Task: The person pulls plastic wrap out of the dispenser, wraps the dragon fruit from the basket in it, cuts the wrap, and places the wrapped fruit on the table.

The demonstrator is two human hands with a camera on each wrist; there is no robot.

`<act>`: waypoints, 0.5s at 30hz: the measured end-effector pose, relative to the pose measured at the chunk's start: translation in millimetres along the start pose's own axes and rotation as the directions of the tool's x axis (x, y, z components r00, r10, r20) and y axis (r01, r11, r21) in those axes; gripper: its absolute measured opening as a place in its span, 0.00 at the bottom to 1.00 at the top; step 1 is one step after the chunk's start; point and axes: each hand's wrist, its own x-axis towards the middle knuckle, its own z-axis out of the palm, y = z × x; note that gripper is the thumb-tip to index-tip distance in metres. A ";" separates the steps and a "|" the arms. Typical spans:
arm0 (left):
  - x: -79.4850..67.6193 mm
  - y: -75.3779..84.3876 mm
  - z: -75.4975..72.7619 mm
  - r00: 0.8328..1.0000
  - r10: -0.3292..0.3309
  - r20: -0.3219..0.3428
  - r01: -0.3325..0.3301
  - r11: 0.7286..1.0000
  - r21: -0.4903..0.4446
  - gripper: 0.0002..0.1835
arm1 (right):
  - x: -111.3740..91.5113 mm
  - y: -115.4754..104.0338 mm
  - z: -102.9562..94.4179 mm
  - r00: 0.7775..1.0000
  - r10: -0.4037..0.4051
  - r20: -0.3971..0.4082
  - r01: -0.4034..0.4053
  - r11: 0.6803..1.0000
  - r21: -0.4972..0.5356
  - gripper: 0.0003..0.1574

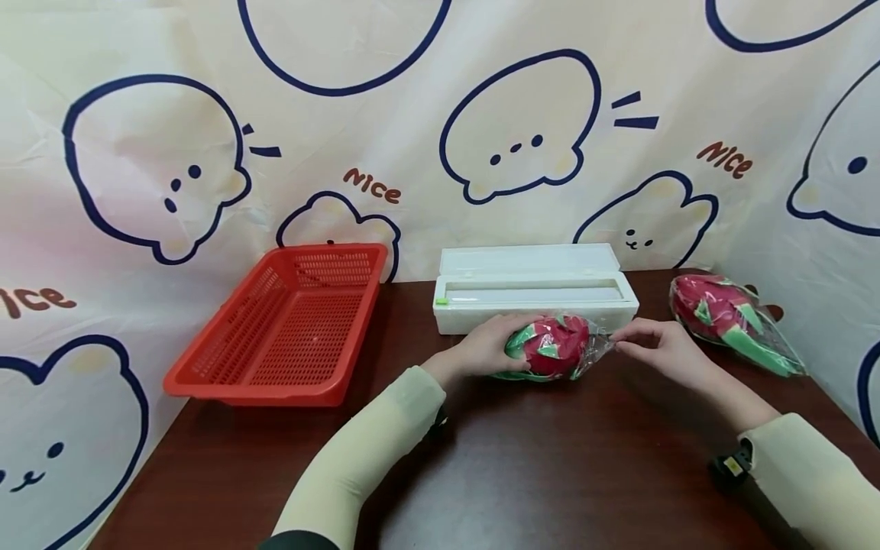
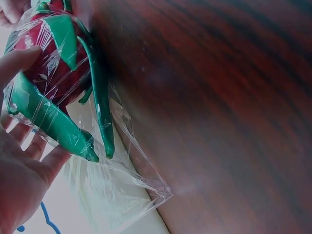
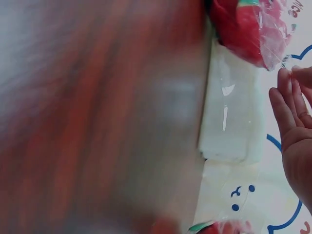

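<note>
A red dragon fruit with green leafy scales is wrapped in clear plastic film, just in front of the white box. My left hand grips it from the left; in the left wrist view the thumb lies over the fruit and the fingers pass under a green scale. Loose clear film trails off that end. On the other side, my right hand pinches the gathered film between thumb and fingertips. The right wrist view shows this pinch beside the fruit.
Behind the fruit stands a white cling film dispenser with its lid raised. A red plastic basket sits at the left. Another film-wrapped dragon fruit lies at the right, with a brown object partly hidden behind it. A printed cloth backs the dark table.
</note>
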 end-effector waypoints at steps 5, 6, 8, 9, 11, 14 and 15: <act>2.5 0.6 -2.0 0.999 -0.031 0.008 0.031 0.999 -0.014 0.44 | 15.2 -10.4 1.2 0.998 0.062 -0.003 -0.062 0.996 0.061 0.14; 2.8 0.6 -2.1 0.999 -0.035 0.010 0.035 0.999 -0.019 0.44 | 18.1 -12.4 1.8 0.997 0.074 -0.003 -0.073 0.994 0.078 0.14; 3.4 0.8 -1.9 0.999 -0.034 0.011 0.034 0.999 -0.015 0.44 | 23.7 -15.7 3.9 0.997 0.082 -0.009 -0.081 0.991 0.102 0.14; 3.4 1.0 -1.6 0.999 -0.033 0.010 0.033 0.999 -0.014 0.44 | 26.2 -17.4 5.3 0.996 0.085 -0.008 -0.084 0.990 0.117 0.14; 2.9 1.5 -1.1 0.999 -0.036 0.008 0.036 0.999 -0.011 0.44 | 30.4 -20.2 8.6 0.995 0.099 0.001 -0.098 0.985 0.139 0.14; 1.3 2.5 -0.3 0.999 -0.049 0.009 0.049 0.999 -0.015 0.44 | 35.2 -23.1 14.4 0.993 0.118 0.012 -0.118 0.981 0.154 0.14; 0.8 2.9 -0.1 0.998 -0.054 0.009 0.055 0.998 -0.016 0.44 | 36.5 -23.4 16.1 0.992 0.126 0.014 -0.127 0.979 0.158 0.13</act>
